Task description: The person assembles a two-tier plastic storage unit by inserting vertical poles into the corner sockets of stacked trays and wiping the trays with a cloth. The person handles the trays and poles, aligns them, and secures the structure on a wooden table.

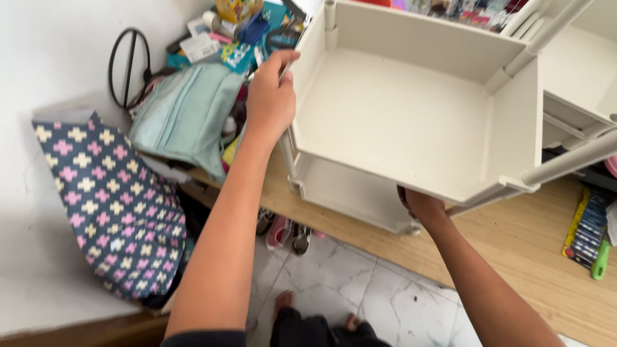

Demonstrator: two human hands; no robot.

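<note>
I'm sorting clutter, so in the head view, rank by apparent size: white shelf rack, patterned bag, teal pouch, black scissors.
1. White shelf rack, closest to camera
2. Patterned bag
3. Teal pouch
4. Black scissors

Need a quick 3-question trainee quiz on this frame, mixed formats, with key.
1. True or false: the left hand grips the top tray's left edge.
2. Where is the right hand? A) inside the top tray B) under its front edge C) on the patterned bag
3. Fill in: the shelf unit stands on a ____ surface.

Key: 1 true; 2 B; 3 wooden
</note>
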